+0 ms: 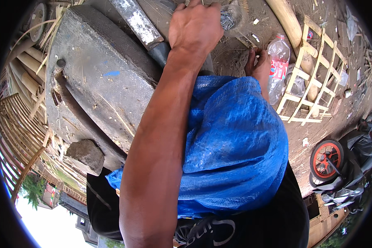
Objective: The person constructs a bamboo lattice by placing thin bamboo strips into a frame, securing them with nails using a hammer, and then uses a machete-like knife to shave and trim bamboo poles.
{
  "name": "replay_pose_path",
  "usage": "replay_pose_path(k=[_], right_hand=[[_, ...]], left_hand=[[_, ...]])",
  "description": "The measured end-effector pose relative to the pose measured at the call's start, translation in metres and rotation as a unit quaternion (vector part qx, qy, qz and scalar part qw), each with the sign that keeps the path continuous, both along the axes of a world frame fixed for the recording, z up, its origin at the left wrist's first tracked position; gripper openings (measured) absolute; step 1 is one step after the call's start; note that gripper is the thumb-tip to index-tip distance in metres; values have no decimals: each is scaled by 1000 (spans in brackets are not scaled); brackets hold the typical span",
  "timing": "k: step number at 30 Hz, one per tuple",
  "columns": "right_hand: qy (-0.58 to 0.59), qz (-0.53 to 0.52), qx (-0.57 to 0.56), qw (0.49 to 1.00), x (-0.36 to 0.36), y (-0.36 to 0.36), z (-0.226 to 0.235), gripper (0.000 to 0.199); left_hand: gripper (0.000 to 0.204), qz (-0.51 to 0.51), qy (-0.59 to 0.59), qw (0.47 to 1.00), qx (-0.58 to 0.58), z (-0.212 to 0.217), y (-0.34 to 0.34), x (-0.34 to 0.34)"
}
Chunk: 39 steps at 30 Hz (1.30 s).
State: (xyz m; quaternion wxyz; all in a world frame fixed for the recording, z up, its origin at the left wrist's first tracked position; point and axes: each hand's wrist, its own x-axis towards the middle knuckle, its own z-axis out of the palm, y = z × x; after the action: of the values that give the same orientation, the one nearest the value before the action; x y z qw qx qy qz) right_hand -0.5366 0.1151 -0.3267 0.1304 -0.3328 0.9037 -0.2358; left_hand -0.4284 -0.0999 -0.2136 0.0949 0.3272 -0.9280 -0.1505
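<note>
- While the left hand (196,27) is held at the top of the frame, just beside a clear plastic container (239,22) of thin grey metal nails (226,20), the step in hand is judged to be the handling of these small pieces.
- For the next move, a fine fingertip pinch seems to be called for, with care that the container is not tipped by the knuckles.
- The left hand is seen from the back, its fingers bent and partly cut off by the upper edge; how far it is opened, and whether anything is gripped, cannot be told.
- The right hand (260,64), right of the upper centre, is partly hidden by a crumpled blue woven plastic sheet (235,136). Its visible fingers are loosely curled; no held thing can be made out.
- Just beside the right hand, a clear plastic bottle with a red and white label (279,62) is seen; contact cannot be confirmed.
- At the upper left, a large grey concrete block (111,95) is seen, with a dark, curved rod-like tool (80,107) laid along it.
- Toward the upper right, a pale lattice of split bamboo (299,74) is placed beyond the bottle.
</note>
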Motion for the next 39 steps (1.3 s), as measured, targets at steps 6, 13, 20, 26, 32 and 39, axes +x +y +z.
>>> replay_pose_path(k=[6,13,20,26,32,39], right_hand=[[95,111,4,989,2,0,-25,13],[111,107,95,984,10,4,-51,18],[27,-103,-143,984,-6,-27,48,19],[143,177,-133,965,-15,-87,108,14],[21,-61,-94,993,-22,-66,146,23],[9,-76,27,997,-91,87,59,45]], left_hand=[[17,8,16,1000,21,1,-1,-1],[19,11,44,999,21,0,1,1],[24,-2,60,998,1,-8,2,-1],[22,-10,-21,1000,-20,-8,0,1],[17,36,35,993,106,12,7,-6],[16,132,221,954,151,116,-26,22]])
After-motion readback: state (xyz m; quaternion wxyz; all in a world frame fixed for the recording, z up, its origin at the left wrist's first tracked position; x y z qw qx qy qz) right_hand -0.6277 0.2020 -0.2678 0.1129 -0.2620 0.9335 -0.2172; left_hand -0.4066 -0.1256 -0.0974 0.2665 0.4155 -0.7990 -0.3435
